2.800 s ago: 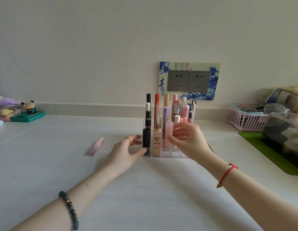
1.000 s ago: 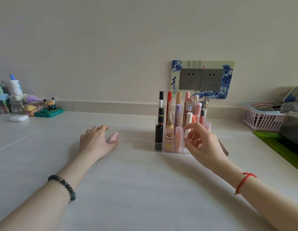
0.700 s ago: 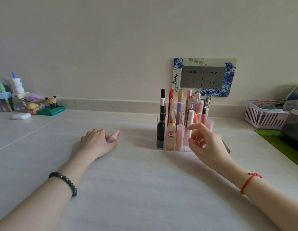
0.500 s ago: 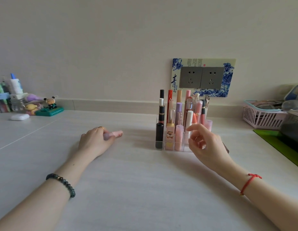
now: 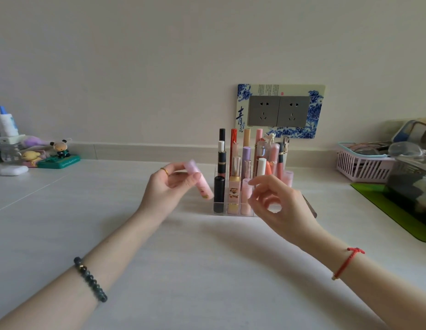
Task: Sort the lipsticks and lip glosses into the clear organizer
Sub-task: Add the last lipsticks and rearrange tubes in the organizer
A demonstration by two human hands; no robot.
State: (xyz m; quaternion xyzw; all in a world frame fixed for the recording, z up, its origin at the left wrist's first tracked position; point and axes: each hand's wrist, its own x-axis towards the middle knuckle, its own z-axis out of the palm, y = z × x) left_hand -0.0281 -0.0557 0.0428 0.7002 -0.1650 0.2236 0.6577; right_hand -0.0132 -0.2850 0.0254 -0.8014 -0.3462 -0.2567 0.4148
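I pinch the pink tube [image 5: 199, 181] in my left hand [image 5: 167, 188] beside the clear organizer [image 5: 224, 210] near the counter's back edge, my right hand [image 5: 279, 207] loosely curled and empty; next, I judge, it needs a free slot.

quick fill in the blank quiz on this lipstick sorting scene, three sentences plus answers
1. The left hand grips the pink tube; the right hand holds ___.
2. The right wrist wears a ___ string bracelet.
3. The black lipstick stands in the front ___ corner of the clear organizer.

Missing words: nothing; red; left
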